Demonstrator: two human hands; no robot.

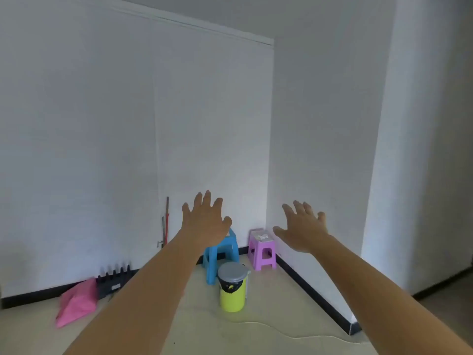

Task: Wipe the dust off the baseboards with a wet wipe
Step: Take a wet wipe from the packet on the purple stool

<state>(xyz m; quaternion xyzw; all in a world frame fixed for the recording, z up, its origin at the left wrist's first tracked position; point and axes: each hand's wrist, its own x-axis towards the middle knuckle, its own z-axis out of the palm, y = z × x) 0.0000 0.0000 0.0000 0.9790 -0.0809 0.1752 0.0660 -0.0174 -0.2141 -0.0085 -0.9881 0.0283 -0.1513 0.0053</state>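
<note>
Baseboards: black strip along the foot of both walls. One run (314, 294) goes from the corner at lower centre down to lower right. The other (30, 298) sits at lower left, partly hidden behind clutter.

No wet wipe in view that I can confirm. Small white item (263, 237) on top of the purple stool (262, 249) could be one, too small to tell.

Left hand (206, 221) and right hand (304, 226) are both raised at mid-frame, palms away, fingers spread wide, holding nothing. Neither touches the wall or the strip.

Judgement: pre-start. No wipe in hand and no contact, so wiping is not begun.

Next move calls for:
- getting a wipe into one hand, checking the purple stool top first
- crouching down, since the strip is at floor level, well below the hands
- the lower-right run looks unobstructed, so it's an easy first pass

Clutter to work around:
- blue stool (222, 254) and the purple stool stand in the corner, close to the strip
- yellow-green bin with a grey lid (233, 290) on the floor in front of them
- pink bag (76, 303) and black rack (115, 278) against the left run
- sticks (166, 221) leaning on the wall
- thin cord (281, 331) on the floor, lower right
</note>
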